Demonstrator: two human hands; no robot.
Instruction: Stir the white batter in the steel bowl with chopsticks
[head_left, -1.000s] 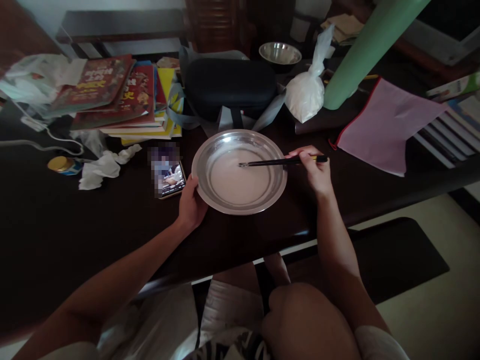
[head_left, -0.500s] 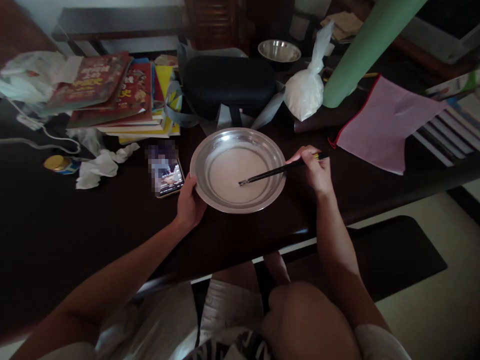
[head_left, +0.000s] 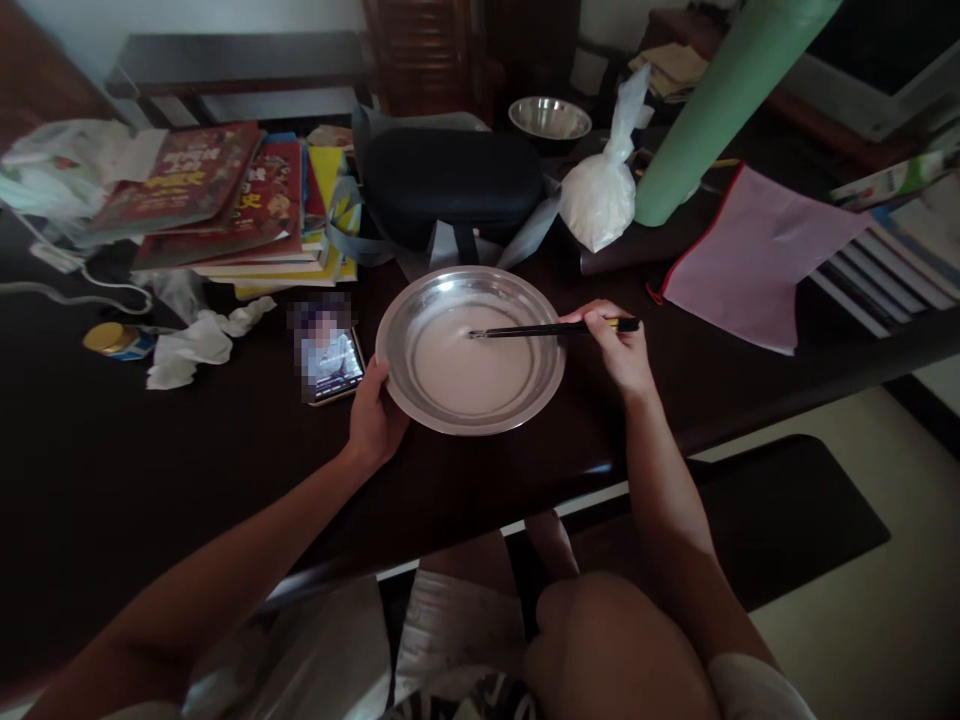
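A wide stainless steel bowl (head_left: 396, 375) stands on the dark table near its front edge. Pale, milky liquid (head_left: 472, 375) covers its bottom. My left hand (head_left: 375, 415) grips the bowl's left rim, thumb on top and the fingers hidden beneath. In my right hand (head_left: 619, 345), at the bowl's right side, is a pair of black chopsticks (head_left: 540, 328). Their tips dip into the liquid near the middle of the bowl. Just left of the bowl lies a phone (head_left: 335, 365) with a lit screen, partly blurred out.
Behind the bowl sits a black case (head_left: 454, 180), with a tied bag of white powder (head_left: 600, 195) and a green cylinder (head_left: 720, 125) to its right. Stacked books (head_left: 225, 200), crumpled tissue (head_left: 191, 345) and a yellow-lidded jar (head_left: 116, 340) lie left. A pink pouch (head_left: 757, 260) lies right.
The chopstick tips have moved away from me and slightly left through the liquid, and the chopsticks now lie nearly level. My left hand keeps its hold on the rim. The view has shifted slightly.
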